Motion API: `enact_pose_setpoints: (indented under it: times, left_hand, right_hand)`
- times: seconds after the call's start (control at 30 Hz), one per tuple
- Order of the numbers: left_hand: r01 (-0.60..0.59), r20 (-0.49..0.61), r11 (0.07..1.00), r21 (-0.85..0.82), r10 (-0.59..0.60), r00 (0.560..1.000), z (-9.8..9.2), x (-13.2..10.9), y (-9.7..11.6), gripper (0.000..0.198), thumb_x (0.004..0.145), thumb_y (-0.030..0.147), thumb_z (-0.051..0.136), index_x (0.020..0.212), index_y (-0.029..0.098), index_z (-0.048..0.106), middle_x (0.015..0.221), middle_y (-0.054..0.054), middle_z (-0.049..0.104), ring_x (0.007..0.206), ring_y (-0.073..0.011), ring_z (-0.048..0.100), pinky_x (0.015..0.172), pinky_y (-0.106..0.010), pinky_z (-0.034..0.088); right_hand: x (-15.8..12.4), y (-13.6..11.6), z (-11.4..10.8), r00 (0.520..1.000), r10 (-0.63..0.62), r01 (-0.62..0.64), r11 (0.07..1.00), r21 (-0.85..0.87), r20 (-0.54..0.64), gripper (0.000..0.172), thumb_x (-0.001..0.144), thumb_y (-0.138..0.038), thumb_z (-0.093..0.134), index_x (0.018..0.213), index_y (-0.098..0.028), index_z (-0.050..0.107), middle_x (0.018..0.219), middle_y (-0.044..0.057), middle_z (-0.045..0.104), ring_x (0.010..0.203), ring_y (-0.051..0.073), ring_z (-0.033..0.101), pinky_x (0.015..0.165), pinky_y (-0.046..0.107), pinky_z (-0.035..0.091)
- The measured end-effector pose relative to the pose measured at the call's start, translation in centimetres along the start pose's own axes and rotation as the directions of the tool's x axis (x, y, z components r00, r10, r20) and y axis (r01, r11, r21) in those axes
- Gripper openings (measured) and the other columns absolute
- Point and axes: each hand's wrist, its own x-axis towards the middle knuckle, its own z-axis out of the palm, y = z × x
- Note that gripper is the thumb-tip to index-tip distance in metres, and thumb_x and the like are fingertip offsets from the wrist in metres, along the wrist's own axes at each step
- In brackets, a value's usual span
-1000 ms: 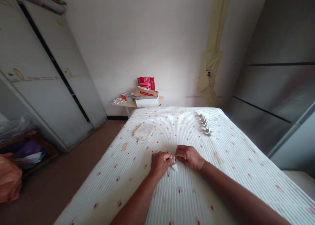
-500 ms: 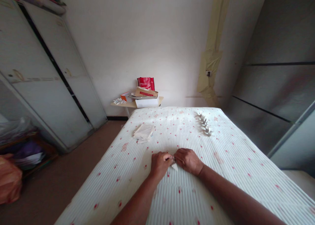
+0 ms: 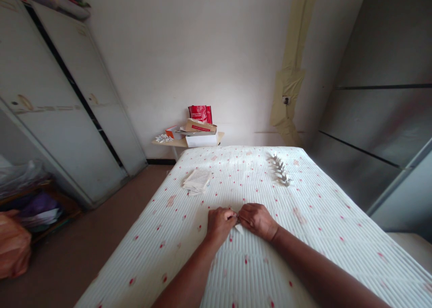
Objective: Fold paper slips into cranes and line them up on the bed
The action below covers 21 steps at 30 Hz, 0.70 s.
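Note:
Close together above the bed, my left hand (image 3: 219,222) and my right hand (image 3: 258,219) both pinch a small piece of folded paper (image 3: 239,228). A pale pointed corner of it sticks out below the fingers; the rest is covered by them. Farther up on the left lies a loose stack of printed paper sheets (image 3: 198,181). A row of small folded paper figures (image 3: 280,169), looking like cranes, stands to the right.
A ribbed white bedcover (image 3: 249,276) with red dots spreads under everything. Beyond its far edge, a small table (image 3: 178,143) bears a white box (image 3: 202,140), a red bag (image 3: 200,113) and more folded paper pieces (image 3: 164,138). Cabinets (image 3: 67,101) stand at left.
Both hands stay nearly in place around the folded paper. Its visible corner has shifted very slightly; the stack and the row of figures have not moved.

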Motion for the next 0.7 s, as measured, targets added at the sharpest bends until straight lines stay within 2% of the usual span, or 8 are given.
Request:
enact_pose_setpoints:
  times: [0.13,0.27,0.37,0.5,0.6,0.7]
  left_hand:
    - [0.003,-0.010,1.000,0.010,-0.003,1.000,0.0,0.0,0.0,0.021,0.070,0.016,0.051,0.053,0.017,0.064,0.056,0.002,0.062,0.060,-0.0106,0.052,0.059,-0.020,0.031]
    - [-0.010,-0.012,1.000,-0.001,0.010,1.000,0.0,-0.1,0.0,0.020,0.070,0.016,0.052,0.055,0.017,0.065,0.058,0.001,0.063,0.060,-0.0109,0.053,0.059,-0.020,0.031]
    - [-0.021,-0.007,0.999,-0.037,0.021,1.000,-0.1,-0.2,0.0,0.016,0.070,0.019,0.055,0.064,0.018,0.069,0.064,0.002,0.067,0.064,-0.0117,0.056,0.060,-0.020,0.033]
    - [-0.007,-0.004,0.998,-0.062,0.007,1.000,-0.2,-0.3,0.0,0.011,0.067,0.025,0.061,0.064,0.019,0.070,0.063,0.002,0.065,0.064,-0.0121,0.055,0.058,-0.020,0.033]
    - [-0.008,-0.009,0.999,-0.042,0.008,1.000,-0.3,-0.3,0.1,0.010,0.066,0.024,0.061,0.062,0.018,0.069,0.060,0.002,0.064,0.062,-0.0117,0.054,0.058,-0.020,0.032]
    - [-0.024,-0.016,0.999,-0.028,0.023,1.000,-0.4,-0.3,0.2,0.010,0.066,0.022,0.060,0.061,0.018,0.068,0.059,0.003,0.062,0.062,-0.0117,0.053,0.058,-0.020,0.033]
  right_hand:
    - [0.2,-0.2,0.2,1.000,-0.004,0.004,1.000,0.014,-0.004,0.025,0.085,-0.022,0.043,0.064,-0.017,0.055,0.062,0.002,0.055,0.057,0.012,0.048,0.057,0.024,0.033]
    - [0.1,0.0,0.1,0.999,0.015,-0.018,0.997,0.082,0.029,0.025,0.085,-0.021,0.043,0.066,-0.017,0.057,0.063,0.003,0.057,0.058,0.012,0.051,0.057,0.024,0.035]
    - [-0.3,0.5,-0.5,0.994,0.098,-0.107,0.967,0.233,0.050,0.023,0.087,-0.022,0.043,0.073,-0.018,0.060,0.069,0.003,0.059,0.063,0.012,0.055,0.060,0.022,0.038]
    - [-1.0,0.8,-1.2,0.965,0.259,-0.250,0.858,0.448,0.042,0.017,0.084,-0.018,0.045,0.079,-0.018,0.061,0.074,0.003,0.062,0.069,0.012,0.058,0.064,0.021,0.042]
    - [-1.0,0.5,-1.2,0.946,0.324,-0.286,0.824,0.490,0.007,0.014,0.078,-0.015,0.049,0.084,-0.019,0.061,0.077,0.003,0.062,0.069,0.013,0.058,0.065,0.022,0.044]
    - [-0.6,0.0,-1.2,0.946,0.324,-0.269,0.827,0.493,-0.026,0.016,0.074,-0.014,0.051,0.086,-0.019,0.060,0.078,0.003,0.062,0.069,0.013,0.058,0.064,0.023,0.045]
